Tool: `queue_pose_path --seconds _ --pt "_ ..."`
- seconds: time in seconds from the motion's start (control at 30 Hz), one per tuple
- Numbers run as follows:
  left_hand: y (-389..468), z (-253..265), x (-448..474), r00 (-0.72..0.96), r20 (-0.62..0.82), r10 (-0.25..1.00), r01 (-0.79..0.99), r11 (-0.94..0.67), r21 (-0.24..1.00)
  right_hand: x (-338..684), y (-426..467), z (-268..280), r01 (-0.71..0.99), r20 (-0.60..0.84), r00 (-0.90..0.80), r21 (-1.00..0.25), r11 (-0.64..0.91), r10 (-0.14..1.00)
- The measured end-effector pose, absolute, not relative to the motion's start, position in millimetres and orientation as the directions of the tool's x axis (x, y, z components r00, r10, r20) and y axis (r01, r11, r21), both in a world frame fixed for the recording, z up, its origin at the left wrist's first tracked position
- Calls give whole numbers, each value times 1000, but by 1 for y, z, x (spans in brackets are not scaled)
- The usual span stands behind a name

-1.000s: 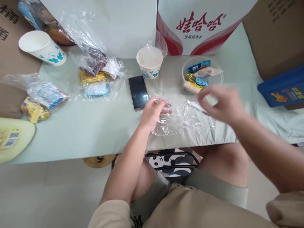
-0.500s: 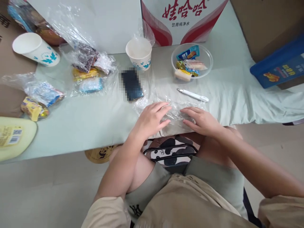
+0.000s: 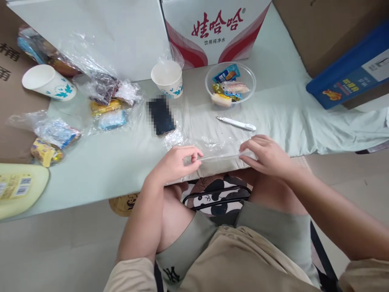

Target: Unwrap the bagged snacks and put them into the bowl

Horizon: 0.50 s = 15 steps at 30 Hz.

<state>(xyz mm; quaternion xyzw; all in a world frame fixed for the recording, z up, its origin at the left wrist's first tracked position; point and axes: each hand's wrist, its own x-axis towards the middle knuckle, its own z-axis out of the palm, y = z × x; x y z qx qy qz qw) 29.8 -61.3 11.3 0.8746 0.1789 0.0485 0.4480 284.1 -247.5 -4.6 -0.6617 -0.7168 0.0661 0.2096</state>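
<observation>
A clear plastic bag (image 3: 217, 153) lies at the front edge of the cloth-covered table, its near edge drawn into a line between my hands. On its left end, my left hand (image 3: 178, 163) is closed in a pinch, thumb and fingers at the edge. My right hand (image 3: 266, 156) pinches the right end, fingers bent over the thumb. Just beyond the bag lies a white utility knife (image 3: 236, 123) with its tip pointing left. A dark, blurred-out phone-like object (image 3: 162, 115) sits beyond my left hand.
Behind stand a clear plastic bowl (image 3: 253, 87) with wrapped snacks, a paper cup (image 3: 167, 79) with plastic in it, and a white-and-red carton (image 3: 212, 52). Bagged snacks (image 3: 107, 107) and a tipped paper cup (image 3: 48, 83) are left. A blue box (image 3: 337, 87) stands right.
My hands have moved apart and gone from spread fingers on the crumpled bag to pinching its near edge, now straighter. The view has shifted slightly.
</observation>
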Motion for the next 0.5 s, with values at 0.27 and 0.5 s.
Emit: queue_pose_path --seconds 0.27,0.5 --pt "-32 5 25 912 -379 156 397 -101 912 293 -263 13 376 -358 63 -856 -354 932" --pt "-20 -14 36 860 -239 451 132 256 958 294 -269 12 332 -469 -354 -872 -360 809"
